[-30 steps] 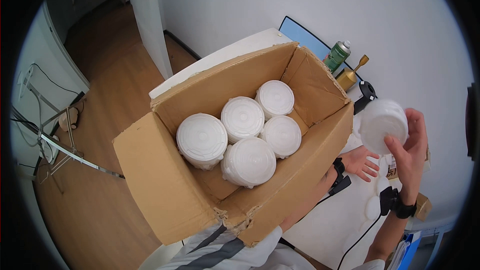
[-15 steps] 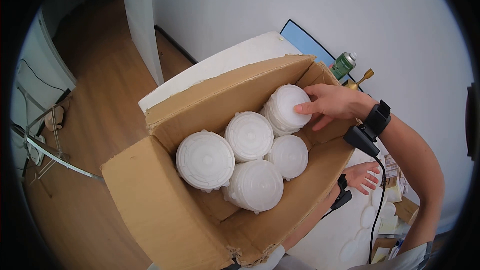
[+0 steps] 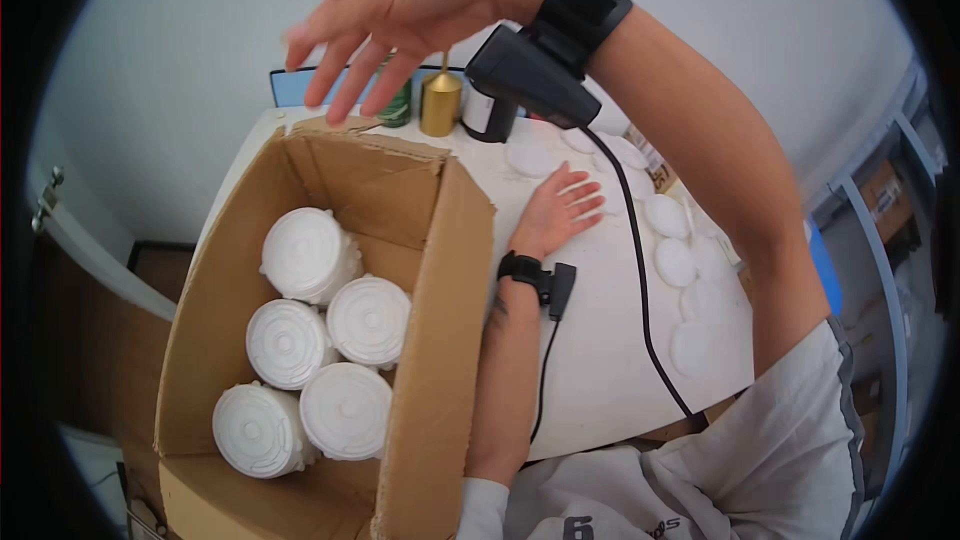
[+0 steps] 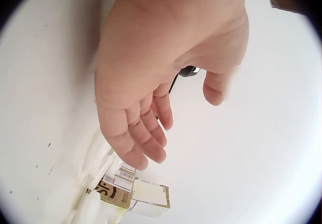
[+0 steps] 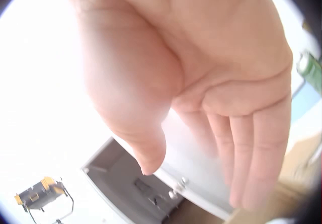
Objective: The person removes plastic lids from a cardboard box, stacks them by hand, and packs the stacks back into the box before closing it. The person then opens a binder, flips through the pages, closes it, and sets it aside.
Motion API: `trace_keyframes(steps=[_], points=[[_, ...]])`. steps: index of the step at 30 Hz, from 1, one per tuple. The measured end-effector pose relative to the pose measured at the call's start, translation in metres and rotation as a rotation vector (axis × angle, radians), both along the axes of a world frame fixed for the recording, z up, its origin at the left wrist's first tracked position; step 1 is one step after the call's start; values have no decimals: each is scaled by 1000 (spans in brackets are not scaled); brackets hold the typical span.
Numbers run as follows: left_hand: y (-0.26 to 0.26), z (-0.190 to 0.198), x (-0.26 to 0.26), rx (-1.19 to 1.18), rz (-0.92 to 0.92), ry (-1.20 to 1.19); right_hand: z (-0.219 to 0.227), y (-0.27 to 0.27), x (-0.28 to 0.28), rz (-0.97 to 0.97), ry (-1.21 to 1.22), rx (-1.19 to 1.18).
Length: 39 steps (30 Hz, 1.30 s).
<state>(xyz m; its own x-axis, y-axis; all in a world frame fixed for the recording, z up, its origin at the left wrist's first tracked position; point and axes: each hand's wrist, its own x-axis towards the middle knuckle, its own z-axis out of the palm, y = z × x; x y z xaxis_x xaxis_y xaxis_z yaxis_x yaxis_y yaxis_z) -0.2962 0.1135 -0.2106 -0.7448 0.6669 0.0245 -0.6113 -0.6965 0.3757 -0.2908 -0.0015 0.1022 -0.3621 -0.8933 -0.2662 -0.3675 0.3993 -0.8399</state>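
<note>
Inside an open cardboard box (image 3: 440, 340) stand several stacks of round white plastic lids (image 3: 290, 343), with the farthest stack (image 3: 308, 252) near the box's far end. My right hand (image 3: 400, 5) is raised above that end, palm showing, fingers spread and nothing in it. The right wrist view also shows this hand (image 5: 216, 83) with straight, loose fingers. On the near right side of the box, my left hand (image 3: 556, 215) is over the white table with relaxed fingers and an empty palm. In the left wrist view the same hand (image 4: 161, 68) has its fingers slightly bent.
More white lids (image 3: 675, 262) lie on the white table (image 3: 600, 370) towards the right. Behind the box stand a green can (image 3: 396, 105) and a gold bottle (image 3: 440, 105). A black cable (image 3: 640, 270) hangs from the right wrist across the table. A door (image 3: 110, 250) stands at left.
The right hand carried a white lid piece from the right into the box and set it on the farthest stack. It has let go and lifted away. The head view has turned right.
</note>
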Motion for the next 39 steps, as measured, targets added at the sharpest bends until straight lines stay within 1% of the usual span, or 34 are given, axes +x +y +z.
trace_keyframes(steps=[1,2,3,4,5,6,7,8,9,10,12,13,16,17,18,19,20,22,23,25,26,27,28,29,30,31,32,33,34,35,37,38,39], points=[[5,-7,-8,-66,149,-90,27,87,-15,-216,277,-181],[3,-9,-6,-72,201,-100,29,135,-17,-376,409,-159],[2,-9,-6,-80,192,-88,15,183,-33,-542,418,-139],[1,-11,-8,-82,207,-109,-10,228,-41,-710,481,-31],[-4,-7,-7,-62,224,-135,-35,260,-54,-845,456,178],[-5,-5,-6,-66,230,-150,-63,291,-56,-867,542,598],[-4,-4,-5,-70,240,-132,-112,336,-64,-681,865,854],[-6,-6,-6,-80,236,-130,-153,363,-70,-671,800,925],[-7,-7,-5,-89,232,-129,-190,388,-77,-725,792,820],[-8,-3,-2,-108,240,-126,-204,395,-80,-730,807,806],[-9,-6,-5,-117,245,-106,-224,405,-82,-900,753,742],[-8,-7,-5,-118,248,-99,-236,412,-90,-900,763,732],[-11,-6,-4,-111,253,-97,-267,414,-131,-1028,866,632],[-11,-6,-5,-109,242,-101,-275,417,-139,-1017,886,615],[-12,-7,-5,-100,237,-102,-284,422,-146,-973,834,605],[-13,-7,-7,-107,260,-91,-285,416,-150,-930,777,592],[-14,-9,-9,-88,242,-77,-286,410,-154,-918,781,575],[-16,-11,-7,-72,222,-78,-276,397,-132,-878,874,622],[-19,-9,-6,-70,226,-90,-271,392,-119,-869,866,628],[-21,-6,-7,-90,259,-83,-251,372,-84,-696,881,558],[-21,-9,-10,-80,266,-100,-236,361,-61,-671,894,507],[-21,-11,-13,-125,267,-56,-227,354,-48,-655,885,516],[-21,-13,-15,-172,264,-11,-221,349,-37,-717,899,352],[-20,-10,-15,-168,264,-26,-216,344,-26,-781,908,187],[-19,-2,-11,-214,231,-32,-211,331,-11,-799,960,94],[-19,7,-7,-263,194,-35,-211,319,1,-801,950,98],[-19,16,-3,-266,189,-43,-213,306,12,-751,1140,21],[-19,24,2,-174,128,-75,-216,294,24,-695,1328,-57],[-16,24,3,-80,67,-106,-219,281,35,-701,1268,33],[-14,24,6,-81,62,-113,-223,269,44,-705,1262,38],[-7,15,3,3,180,148,-227,253,59,-548,1315,13],[-8,8,-2,13,176,150,-222,254,65,-559,1191,63],[-11,9,0,15,176,148,-215,259,68,-559,1190,65]])
